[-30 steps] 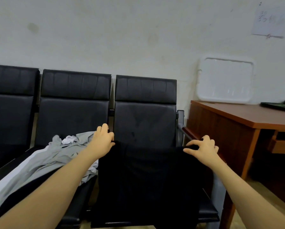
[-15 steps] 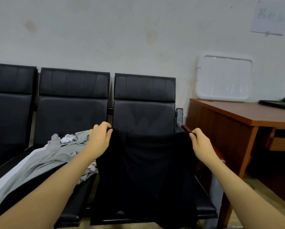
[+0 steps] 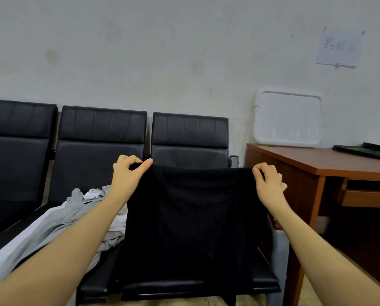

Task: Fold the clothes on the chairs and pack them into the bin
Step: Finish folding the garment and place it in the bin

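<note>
Black garment (image 3: 191, 221) held up in front of the right-hand chair (image 3: 190, 138), its top edge pinched at either corner by the left hand (image 3: 128, 171) and right hand (image 3: 269, 180), held well apart. It hangs limp and light, evidently soft; the top corners seem the natural hold for folding. Its type is unclear, its hem runs out of frame, and no bin can be identified.

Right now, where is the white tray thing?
In the head view, the white tray is on the right, standing on the wooden desk and leaning against the wall, just right of the black chairs.
</note>
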Available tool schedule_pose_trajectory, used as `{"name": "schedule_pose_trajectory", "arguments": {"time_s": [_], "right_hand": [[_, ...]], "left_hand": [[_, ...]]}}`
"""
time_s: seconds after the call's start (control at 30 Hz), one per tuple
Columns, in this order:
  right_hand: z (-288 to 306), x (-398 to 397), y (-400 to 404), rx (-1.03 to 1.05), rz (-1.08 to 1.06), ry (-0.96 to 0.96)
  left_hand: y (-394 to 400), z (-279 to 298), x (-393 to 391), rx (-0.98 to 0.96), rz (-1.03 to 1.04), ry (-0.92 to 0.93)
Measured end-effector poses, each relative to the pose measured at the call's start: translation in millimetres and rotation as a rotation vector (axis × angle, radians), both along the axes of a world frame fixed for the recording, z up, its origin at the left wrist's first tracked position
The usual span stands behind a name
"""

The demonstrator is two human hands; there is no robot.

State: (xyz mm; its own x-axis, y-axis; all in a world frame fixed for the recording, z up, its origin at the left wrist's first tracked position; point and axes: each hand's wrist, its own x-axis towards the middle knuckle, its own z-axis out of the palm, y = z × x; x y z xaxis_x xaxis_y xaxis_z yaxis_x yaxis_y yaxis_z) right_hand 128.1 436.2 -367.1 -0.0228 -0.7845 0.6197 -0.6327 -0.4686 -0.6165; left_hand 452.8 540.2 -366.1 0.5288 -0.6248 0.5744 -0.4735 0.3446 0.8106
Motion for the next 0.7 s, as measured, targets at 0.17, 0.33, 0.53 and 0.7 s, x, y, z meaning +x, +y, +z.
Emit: {"name": "schedule_pose_trajectory", "arguments": {"time_s": [0.17, 0.33, 0.53, 0.7], "right_hand": [[21, -3, 24, -0.112, -0.029, -0.090], [31, -10, 45, -0.252, -0.069, -0.092], [24, -16, 48, -0.316, -0.083, 0.070], [-16, -12, 23, -0.240, -0.135, 0.270]], "left_hand": [[24, 16, -11, -0.063, 0.081, -0.273], [40, 24, -18, -0.213, 0.208, -0.475], [46, 18, -22, -0.223, 0.253, -0.456], [24, -27, -7, -0.089, 0.276, -0.512]]}}
